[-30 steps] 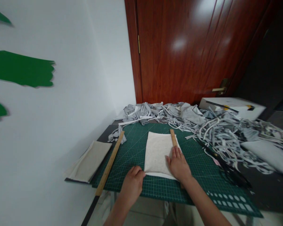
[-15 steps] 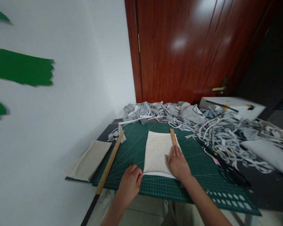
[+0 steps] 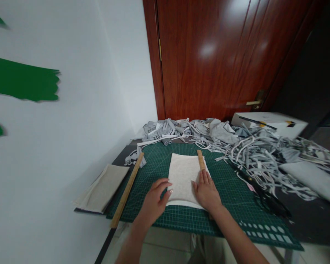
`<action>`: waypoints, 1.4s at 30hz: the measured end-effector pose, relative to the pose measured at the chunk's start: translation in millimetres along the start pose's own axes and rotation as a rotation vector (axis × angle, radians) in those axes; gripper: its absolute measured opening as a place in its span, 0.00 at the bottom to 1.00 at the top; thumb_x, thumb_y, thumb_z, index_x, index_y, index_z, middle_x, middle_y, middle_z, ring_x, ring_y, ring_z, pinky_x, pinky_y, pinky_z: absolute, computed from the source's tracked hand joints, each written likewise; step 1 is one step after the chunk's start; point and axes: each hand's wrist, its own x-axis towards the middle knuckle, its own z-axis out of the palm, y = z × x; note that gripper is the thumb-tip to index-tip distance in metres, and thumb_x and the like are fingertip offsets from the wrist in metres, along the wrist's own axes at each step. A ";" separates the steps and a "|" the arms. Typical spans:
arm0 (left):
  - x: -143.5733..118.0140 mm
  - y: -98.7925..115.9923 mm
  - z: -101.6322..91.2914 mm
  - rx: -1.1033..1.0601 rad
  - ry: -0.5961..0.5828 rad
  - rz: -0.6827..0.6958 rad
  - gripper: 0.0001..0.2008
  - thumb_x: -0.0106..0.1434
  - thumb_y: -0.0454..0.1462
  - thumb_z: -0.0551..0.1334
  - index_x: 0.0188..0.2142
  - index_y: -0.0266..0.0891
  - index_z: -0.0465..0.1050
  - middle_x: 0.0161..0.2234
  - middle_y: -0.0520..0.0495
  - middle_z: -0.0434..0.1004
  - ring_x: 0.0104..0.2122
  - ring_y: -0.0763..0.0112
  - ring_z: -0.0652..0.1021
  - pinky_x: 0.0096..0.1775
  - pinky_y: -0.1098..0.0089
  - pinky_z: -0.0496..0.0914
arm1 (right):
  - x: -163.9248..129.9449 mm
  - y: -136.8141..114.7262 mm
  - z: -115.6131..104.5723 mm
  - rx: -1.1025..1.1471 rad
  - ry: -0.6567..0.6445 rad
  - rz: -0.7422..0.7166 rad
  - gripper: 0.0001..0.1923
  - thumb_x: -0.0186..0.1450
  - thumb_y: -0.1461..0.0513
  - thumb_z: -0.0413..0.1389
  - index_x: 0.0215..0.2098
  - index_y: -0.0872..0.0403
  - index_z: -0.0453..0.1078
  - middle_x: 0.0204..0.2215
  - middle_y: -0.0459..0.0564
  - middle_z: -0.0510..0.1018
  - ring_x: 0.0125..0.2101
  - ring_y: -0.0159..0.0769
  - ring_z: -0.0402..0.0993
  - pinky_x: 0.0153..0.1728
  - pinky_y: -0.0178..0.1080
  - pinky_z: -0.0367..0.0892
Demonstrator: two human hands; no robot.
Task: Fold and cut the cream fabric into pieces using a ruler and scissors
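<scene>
Since a moment ago the left hand (image 3: 154, 200) has come forward from the near left corner of the white fabric piece (image 3: 183, 178), its fingers now spread and curled loosely open, tips at the cloth's left edge, holding nothing. Flat and open, the right hand (image 3: 207, 190) presses palm-down on the right side of the fabric and on the short wooden ruler (image 3: 200, 160) that lies along that edge, its grip closed on nothing. Fabric and ruler lie on the green cutting mat (image 3: 225, 216) at the near middle of the worktop. Left of the mat's edge runs a long wooden ruler (image 3: 127, 190), and further left a folded beige cloth (image 3: 103, 189). Right of the mat lie black scissors (image 3: 264, 198). Farther back spreads a heap of grey fabric strips (image 3: 236, 145), with a white box (image 3: 269, 123) behind it before the wooden door (image 3: 222, 55).
</scene>
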 end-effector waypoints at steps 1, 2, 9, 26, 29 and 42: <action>6.2 4.9 9.7 0.014 -0.034 0.029 0.17 0.68 0.38 0.49 0.54 0.40 0.67 0.58 0.44 0.66 0.57 0.67 0.66 0.58 0.64 0.60 | 0.0 -0.3 -0.5 -0.003 0.002 0.001 0.35 0.69 0.54 0.41 0.63 0.76 0.50 0.64 0.72 0.52 0.65 0.52 0.44 0.61 0.47 0.46; 11.6 9.8 20.7 0.056 -0.090 0.056 0.21 0.70 0.40 0.47 0.59 0.38 0.62 0.62 0.43 0.60 0.61 0.67 0.61 0.60 0.63 0.57 | 0.0 -0.5 -0.8 -0.007 0.005 -0.001 0.35 0.69 0.54 0.41 0.63 0.76 0.50 0.63 0.72 0.52 0.65 0.52 0.45 0.61 0.46 0.46; 11.9 13.2 51.7 0.404 -0.314 -0.117 0.37 0.68 0.51 0.46 0.66 0.25 0.44 0.67 0.34 0.38 0.66 0.56 0.45 0.62 0.49 0.46 | 0.0 -0.7 2.7 -0.019 0.030 -0.008 0.35 0.69 0.54 0.40 0.63 0.75 0.52 0.63 0.70 0.53 0.65 0.51 0.45 0.61 0.47 0.47; 152.6 -1.6 93.7 0.471 -0.269 -0.240 0.38 0.67 0.51 0.40 0.64 0.19 0.48 0.65 0.28 0.44 0.65 0.51 0.49 0.61 0.54 0.48 | 0.9 -5.5 -2.9 -0.047 -0.015 0.012 0.34 0.69 0.54 0.39 0.63 0.74 0.50 0.64 0.69 0.52 0.65 0.51 0.46 0.61 0.45 0.48; 157.4 -20.3 96.9 0.501 -0.221 -0.292 0.39 0.66 0.53 0.40 0.65 0.22 0.46 0.66 0.29 0.41 0.65 0.52 0.48 0.61 0.54 0.47 | 1.3 -5.3 -1.7 -0.022 -0.003 0.015 0.34 0.69 0.54 0.39 0.63 0.74 0.51 0.64 0.69 0.52 0.65 0.51 0.45 0.61 0.46 0.47; 167.8 -29.3 98.8 0.533 -0.192 -0.349 0.38 0.66 0.53 0.39 0.66 0.28 0.46 0.67 0.34 0.41 0.65 0.52 0.47 0.61 0.45 0.40 | 2.0 -6.7 -3.9 0.025 -0.013 0.044 0.34 0.68 0.54 0.40 0.64 0.73 0.50 0.65 0.66 0.51 0.65 0.50 0.44 0.62 0.46 0.47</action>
